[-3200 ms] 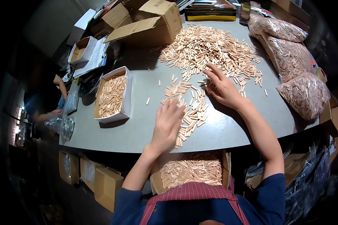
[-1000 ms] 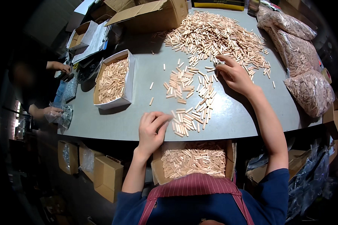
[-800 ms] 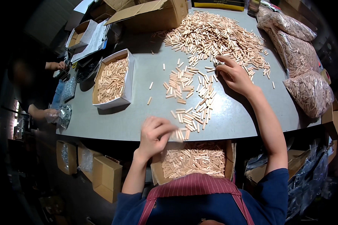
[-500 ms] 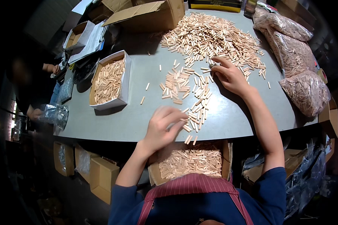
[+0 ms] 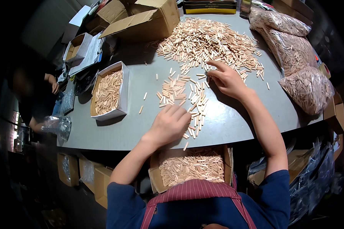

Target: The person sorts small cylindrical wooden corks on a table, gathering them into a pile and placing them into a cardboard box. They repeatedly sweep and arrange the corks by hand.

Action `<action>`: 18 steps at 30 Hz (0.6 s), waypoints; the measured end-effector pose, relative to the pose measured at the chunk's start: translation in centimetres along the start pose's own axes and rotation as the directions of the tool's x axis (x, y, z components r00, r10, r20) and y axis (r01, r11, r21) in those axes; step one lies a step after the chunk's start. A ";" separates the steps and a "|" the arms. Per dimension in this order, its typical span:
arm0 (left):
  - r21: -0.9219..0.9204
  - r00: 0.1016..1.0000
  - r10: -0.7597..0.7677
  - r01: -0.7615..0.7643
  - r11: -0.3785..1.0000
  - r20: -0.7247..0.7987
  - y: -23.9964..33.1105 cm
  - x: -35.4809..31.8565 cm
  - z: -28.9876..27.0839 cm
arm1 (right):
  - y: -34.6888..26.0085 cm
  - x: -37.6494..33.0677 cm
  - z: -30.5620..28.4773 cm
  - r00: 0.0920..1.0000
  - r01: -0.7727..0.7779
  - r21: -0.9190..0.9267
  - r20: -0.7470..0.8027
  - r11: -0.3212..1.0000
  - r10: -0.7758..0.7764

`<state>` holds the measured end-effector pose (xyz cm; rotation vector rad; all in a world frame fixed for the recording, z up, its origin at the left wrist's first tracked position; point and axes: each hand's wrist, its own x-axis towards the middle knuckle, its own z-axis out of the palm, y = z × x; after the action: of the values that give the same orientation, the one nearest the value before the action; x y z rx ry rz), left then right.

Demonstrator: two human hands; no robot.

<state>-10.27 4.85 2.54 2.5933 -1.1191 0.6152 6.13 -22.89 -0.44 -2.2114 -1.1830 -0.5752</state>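
Left hand: our left hand [image 5: 171,124] had slid back from mid-table to the near edge, cupped palm-down over a row of short wooden dowels [image 5: 195,110], fingers loosely curled, raking rather than gripping.
Right hand: our right hand [image 5: 226,78] had kept its place at the foot of the big heap [image 5: 208,42], forefinger out, thumb and fingers narrowed on a few pegs.
What that meant: we judged another batch was being swept over the edge; one peg [image 5: 185,145] hung right at the lip.
Where the pegs lay: heaped far side, strewn mid-table, filling the carton [image 5: 191,166] below the edge.
Materials: pale, smooth cylindrical pegs; matt grey table [image 5: 240,118]; white box [image 5: 109,91] of pegs; crinkled clear bags [image 5: 307,86].
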 end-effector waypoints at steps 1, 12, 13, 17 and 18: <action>0.012 1.000 0.018 -0.018 1.000 0.000 0.0 -0.1 0.0 | -0.1 0.0 0.0 1.000 0.005 -0.002 -0.002 1.000 -0.005; 0.048 0.946 -0.210 0.228 0.972 -0.248 -2.1 -0.8 -1.3 | -0.1 -0.1 -0.2 0.996 -0.083 0.011 0.043 0.996 0.083; 0.061 0.909 -0.267 0.301 0.952 -0.320 -3.2 -1.4 -2.2 | -0.3 0.0 -0.3 0.995 -0.099 0.021 0.033 0.995 0.099; -0.005 0.667 -0.543 0.629 0.777 -0.510 -8.7 -5.3 -7.5 | 0.2 0.0 0.0 0.999 -0.045 -0.033 -0.002 0.998 0.045; 0.119 0.657 -0.505 0.666 0.736 -0.559 -9.6 -6.4 -8.7 | 0.3 0.0 0.0 0.999 -0.045 -0.039 0.004 0.998 0.045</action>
<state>-9.57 18.70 6.61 2.5737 0.0343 1.2602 6.37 -22.98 -0.53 -2.2677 -1.1299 -0.5797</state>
